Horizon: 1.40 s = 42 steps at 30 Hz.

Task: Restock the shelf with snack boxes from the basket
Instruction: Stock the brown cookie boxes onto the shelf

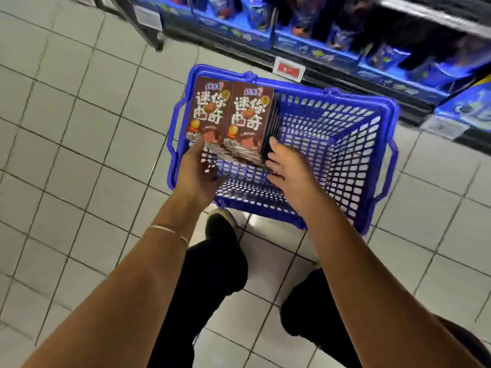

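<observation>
two glossy, seemingly cardboard boxes (249, 115) overlap latticed basket (345, 160).

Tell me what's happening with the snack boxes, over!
Left hand and right hand grip snack boxes, one each side. Boxes at left end of basket. Nothing blocking the shelf.
</observation>
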Motion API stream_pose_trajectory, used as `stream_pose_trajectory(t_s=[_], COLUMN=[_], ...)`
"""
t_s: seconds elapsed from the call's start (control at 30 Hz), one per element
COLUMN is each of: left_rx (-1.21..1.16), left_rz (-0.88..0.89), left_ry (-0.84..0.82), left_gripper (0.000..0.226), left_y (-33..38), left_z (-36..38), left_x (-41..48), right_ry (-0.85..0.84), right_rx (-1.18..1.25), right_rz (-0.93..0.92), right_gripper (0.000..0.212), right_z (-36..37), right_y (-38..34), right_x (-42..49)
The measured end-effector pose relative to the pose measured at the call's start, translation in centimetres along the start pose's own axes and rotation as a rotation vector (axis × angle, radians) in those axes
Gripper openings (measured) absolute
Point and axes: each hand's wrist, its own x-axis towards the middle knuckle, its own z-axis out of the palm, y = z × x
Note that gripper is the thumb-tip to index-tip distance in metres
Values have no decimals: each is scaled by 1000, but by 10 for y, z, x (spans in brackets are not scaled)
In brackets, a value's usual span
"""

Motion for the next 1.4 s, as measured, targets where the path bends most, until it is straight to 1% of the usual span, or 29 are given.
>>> stream_pose_trajectory(t_s=[0.03, 0.07, 0.13, 0.17, 0.23, 0.27, 0.33, 0.4, 0.5, 0.57, 0.63, 0.7, 0.83, 0.93, 0.97, 1.03, 1.07, 1.1, 1.13, 1.2, 1.3, 1.4], left_rx=[-57, -114, -198, -229, -303, -339, -379, -393, -432, -440, -445, -424, -364, -302, -258, -131, -61, -2, 39, 81, 114, 245], left_rz=[-10, -30, -60, -69, -85, -85, -85, -83, -55, -17, 13, 29, 45, 50, 41, 41, 57, 68, 67, 66, 67, 107], left_ry=[-24, -42, -110, -181, -305, -342, -360, -353, -349, -339, -333, -342, -387, -410, -423, -421, -404, -372, -340, -299, -276, -233], left_gripper=[44, 50, 52, 52, 58, 61, 62, 56, 57, 57, 56, 57, 62, 62, 59, 40, 34, 33, 33, 33, 34, 40], left_y=[-4, -9, -21, -27, -38, -42, -48, -52, -57, -58, -58, -60, -68, -70, -69, -67, -66, -64, -63, -61, -59, -57], left_z=[1, 4, 10, 16, 27, 32, 40, 46, 51, 56, 60, 63, 66, 63, 60, 49, 44, 40, 37, 33, 31, 31], left_x=[19, 35, 59, 69, 83, 89, 100, 107, 108, 106, 104, 99, 77, 61, 59, 61, 62, 65, 66, 69, 70, 65], right_ry=[21, 32, 8, 1, -36, -68, -80, -5, 42, 28, -8, -29, -124, -150, -152, -167, -166, -169, -183, -220, -288, -403], right_rx=[-11, 2, 67, 97, 170, 206, 216, 165, 95, 64, 90, 117, 140, 130, 112, 59, 29, 6, -3, -7, -34, -12], right_rz=[-30, -59, -93, -114, -145, -158, -229, -338, -419, -449, -448, -416, -385, -410, -416, -410, -402, -391, -373, -335, -293, -172], right_gripper=[23, 26, 42, 44, 40, 38, 40, 50, 56, 52, 41, 37, 58, 63, 65, 70, 72, 73, 71, 60, 47, 35], right_z=[8, 15, 29, 33, 36, 38, 42, 46, 46, 43, 39, 34, 16, 0, -4, -7, -7, -7, -7, -7, -12, -21], right_y=[4, 8, 12, 12, 10, 10, 12, 17, 21, 20, 18, 17, 5, -2, -4, -6, -6, -5, -3, 3, 8, 7], right_x=[20, 40, 73, 88, 112, 119, 129, 135, 134, 133, 133, 130, 111, 99, 98, 101, 103, 105, 108, 111, 114, 110])
